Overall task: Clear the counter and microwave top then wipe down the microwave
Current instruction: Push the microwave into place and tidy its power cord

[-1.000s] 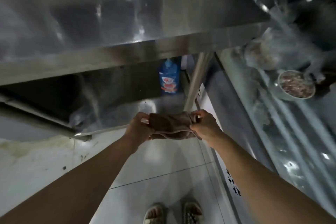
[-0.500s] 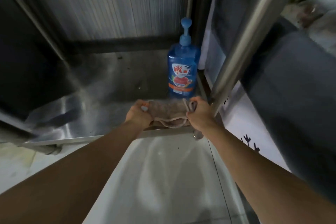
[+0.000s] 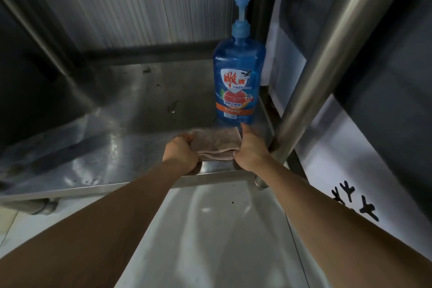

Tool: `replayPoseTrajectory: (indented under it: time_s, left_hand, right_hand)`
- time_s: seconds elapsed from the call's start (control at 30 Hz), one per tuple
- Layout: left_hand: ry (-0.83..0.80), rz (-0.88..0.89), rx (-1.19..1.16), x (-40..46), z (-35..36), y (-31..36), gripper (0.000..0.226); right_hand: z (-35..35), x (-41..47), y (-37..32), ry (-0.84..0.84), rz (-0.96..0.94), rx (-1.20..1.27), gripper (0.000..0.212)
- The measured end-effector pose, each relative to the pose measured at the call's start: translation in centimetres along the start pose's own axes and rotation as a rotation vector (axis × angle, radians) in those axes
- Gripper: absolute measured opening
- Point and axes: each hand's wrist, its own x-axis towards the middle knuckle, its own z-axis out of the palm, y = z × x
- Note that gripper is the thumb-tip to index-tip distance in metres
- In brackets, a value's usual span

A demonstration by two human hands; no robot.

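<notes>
Head view: left hand (image 3: 181, 155) and right hand (image 3: 251, 153) grip folded cloth (image 3: 216, 144), fingers mostly hidden beneath.

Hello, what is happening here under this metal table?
A person is bent down to the lower steel shelf and holds a folded brownish cloth with both hands. The left hand grips its left end and the right hand its right end, at the shelf's front edge. A blue pump bottle stands upright on the shelf just behind the cloth, beside a steel leg.
</notes>
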Motion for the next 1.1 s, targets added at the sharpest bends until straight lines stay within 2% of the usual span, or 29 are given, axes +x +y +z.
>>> replayPoseTrajectory:
  time_s: [0.1,0.23,0.4,0.5,0.67,0.87,0.97,1.1]
  left_hand:
    - [-0.068,0.046,0.193,-0.3,-0.5,0.0,0.055]
    - [-0.096,0.093,0.370,-2.3,-2.0,0.8,0.071]
    - [-0.129,0.141,0.344,-8.3,-6.0,3.6,0.059]
    - [-0.171,0.156,0.343,-12.1,-9.1,5.9,0.063]
    - [-0.241,0.165,0.331,-19.2,-15.0,9.8,0.068]
    - [-0.261,0.179,0.328,-27.3,-22.4,14.7,0.074]
    - [-0.275,0.176,0.321,-30.9,-25.7,17.5,0.075]
    - [-0.273,0.200,0.334,-35.3,-29.8,22.0,0.073]
  right_hand:
    - [-0.3,-0.8,0.0,-0.047,-0.006,-0.107,0.089]
    - [-1.7,-3.5,-1.1,-0.094,-0.007,-0.127,0.089]
    - [-5.4,-8.6,-3.4,-0.159,0.006,-0.161,0.089]
    - [-8.6,-12.0,-5.4,-0.169,0.022,-0.167,0.079]
    - [-14.5,-18.2,-9.3,-0.187,0.029,-0.159,0.075]
    - [-23.6,-25.8,-14.0,-0.202,-0.026,-0.236,0.070]
    - [-27.5,-29.3,-16.1,-0.213,0.015,-0.203,0.070]
    - [-33.5,-33.3,-19.0,-0.207,0.025,-0.211,0.059]
